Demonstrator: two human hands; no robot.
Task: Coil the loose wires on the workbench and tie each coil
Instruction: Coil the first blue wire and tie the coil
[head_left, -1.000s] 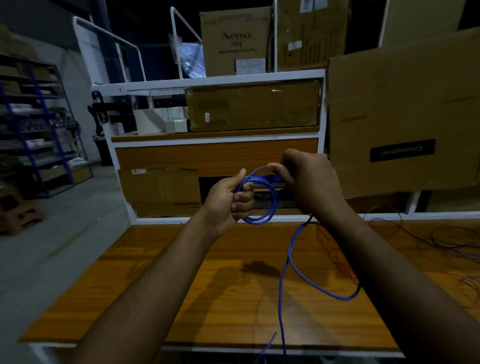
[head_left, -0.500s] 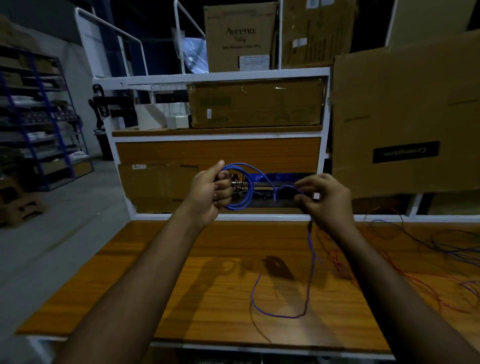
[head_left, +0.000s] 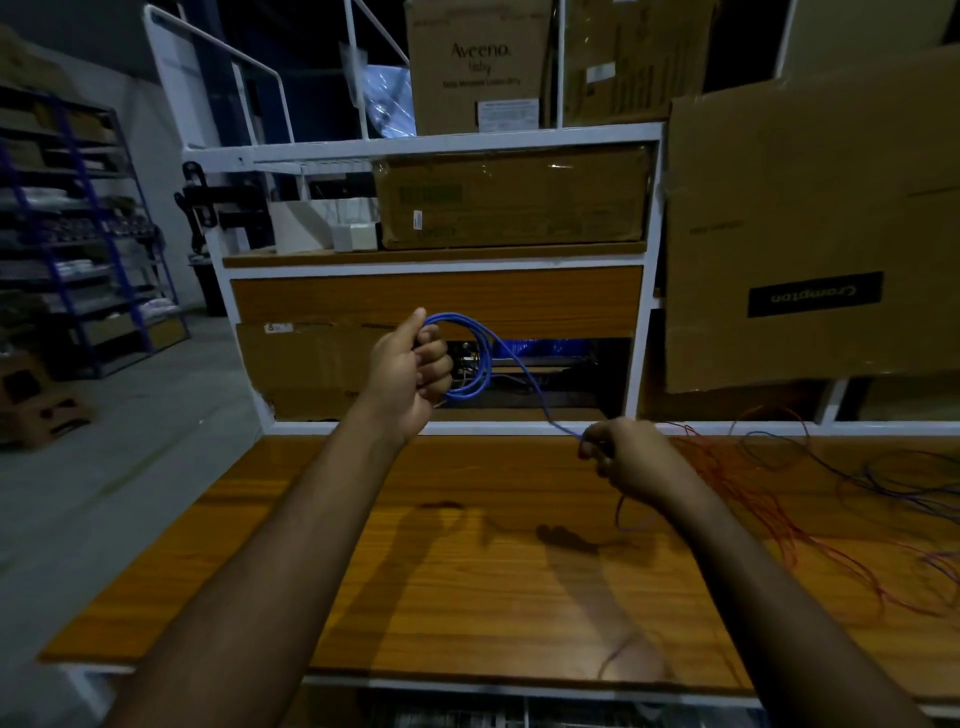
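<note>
The left hand (head_left: 408, 371) is raised above the far edge of the wooden counter (head_left: 467, 597), fingers curled round a coil of blue wire (head_left: 480, 358) made of several loops — the loops hang to the right of the fist. From the coil one strand of the same wire slants down to the right hand (head_left: 631, 457), which pinches it low over the counter, fingers curled; a short tail shows below that hand. Just right of it a tangle of loose red and orange wires (head_left: 769, 519) sprawls on the counter, with thinner dark wires (head_left: 893, 467) beyond — near the right edge
</note>
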